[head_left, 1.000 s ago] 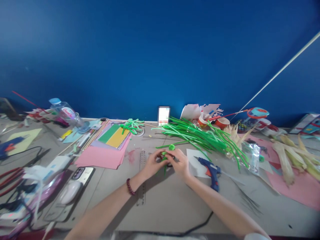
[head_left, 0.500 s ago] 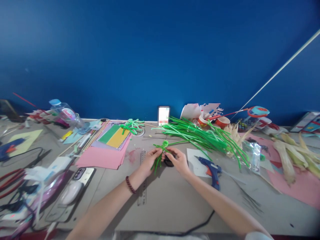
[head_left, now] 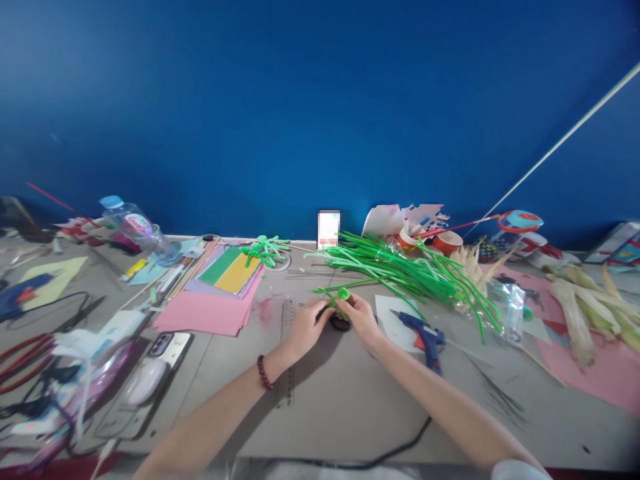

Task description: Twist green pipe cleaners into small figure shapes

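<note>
A small figure of bent green pipe cleaners (head_left: pixel 343 294), with a coiled round top, is between my two hands above the middle of the table. My left hand (head_left: pixel 309 327) pinches its left side, where thin green ends stick out. At its right, the fingers of my right hand (head_left: pixel 362 321) are closed on the piece just below the coil. Fingers hide most of the lower part. Under the hands lies a black rounded object (head_left: pixel 340 325), partly covered, whose kind I cannot make out. A clear ruler (head_left: pixel 289 360) lies beside my left wrist.
Loose green pipe cleaners (head_left: pixel 400 270) are heaped at the back right. A blue glue gun (head_left: pixel 423 333) rests on white paper right of my hands. Pink sheets (head_left: pixel 205 315), a phone (head_left: pixel 173 347) and a plastic bottle (head_left: pixel 131 223) are on the left.
The green figure has turned in my fingers: its coiled top has shifted right, and the strands that hung down at the left no longer show. My left hand has rolled over slightly.
</note>
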`<action>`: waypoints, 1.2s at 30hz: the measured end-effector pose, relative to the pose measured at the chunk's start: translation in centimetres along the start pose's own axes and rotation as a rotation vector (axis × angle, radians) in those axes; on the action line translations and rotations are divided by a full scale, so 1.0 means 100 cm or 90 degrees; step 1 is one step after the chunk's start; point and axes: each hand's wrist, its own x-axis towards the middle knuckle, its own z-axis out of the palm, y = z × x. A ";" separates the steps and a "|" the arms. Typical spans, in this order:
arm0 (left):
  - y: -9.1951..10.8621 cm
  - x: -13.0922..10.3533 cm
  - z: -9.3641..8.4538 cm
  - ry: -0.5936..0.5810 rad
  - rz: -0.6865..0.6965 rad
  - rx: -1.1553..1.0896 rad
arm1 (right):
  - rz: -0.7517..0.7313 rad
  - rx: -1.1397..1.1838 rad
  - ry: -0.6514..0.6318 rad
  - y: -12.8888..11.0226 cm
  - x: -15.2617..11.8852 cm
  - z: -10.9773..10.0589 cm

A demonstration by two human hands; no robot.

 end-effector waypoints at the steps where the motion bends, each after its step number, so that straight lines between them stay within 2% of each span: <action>1: 0.000 -0.001 0.000 -0.013 0.016 0.052 | -0.004 -0.004 0.007 0.000 -0.001 0.001; 6: -0.001 -0.003 0.005 -0.030 0.007 0.207 | -0.030 -0.026 0.044 -0.003 -0.004 0.004; 11: -0.001 -0.002 0.008 -0.016 0.015 0.140 | -0.037 -0.025 0.044 -0.004 -0.007 0.006; 15: -0.002 -0.002 0.006 0.011 -0.002 0.088 | -0.028 -0.025 -0.019 -0.004 -0.004 0.004; 18: -0.003 -0.003 0.006 0.002 -0.015 0.096 | -0.022 -0.041 -0.053 -0.002 -0.002 0.001; 25: -0.005 -0.001 0.005 -0.053 -0.030 0.156 | -0.008 -0.125 0.031 0.005 0.003 -0.007; 30: -0.005 0.000 0.002 -0.039 -0.001 0.178 | 0.019 -0.072 0.054 0.007 0.004 -0.007; 36: -0.005 -0.001 0.003 -0.065 -0.029 0.174 | 0.014 0.024 0.103 0.017 0.000 -0.002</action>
